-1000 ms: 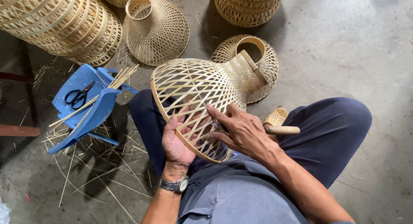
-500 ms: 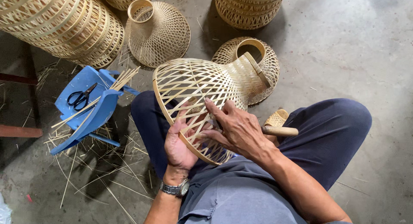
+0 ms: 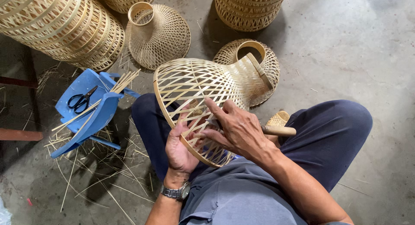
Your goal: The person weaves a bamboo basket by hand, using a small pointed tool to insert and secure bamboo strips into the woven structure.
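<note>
1. Since the earlier frames little had shifted: the shade stayed on the lap, both hands stayed at its rim, and the right fingers crept slightly along the weave.
2. Left hand sat inside the wide mouth of the shade, palm up, fingers spread and pressed against the inner lattice near the rim; open, not clenched on anything.
3. Right hand lay on the outside of the same rim section, index and middle fingers stretched onto the strips, the rest curled around a tool with a pale wooden handle; its blade was hidden.
4. Shade lay on its side across the thighs, narrow neck pointing away, wide mouth toward the body.
5. Judged tip: brace from inside with the left palm so the lattice does not flex, work one strip at a time, and keep the tool tip away from the inner fingers.
6. Around: blue chair tipped at left with scissors and loose strips on it; finished shades on the floor; a tall stack at upper left; wristwatch on the left wrist.
</note>
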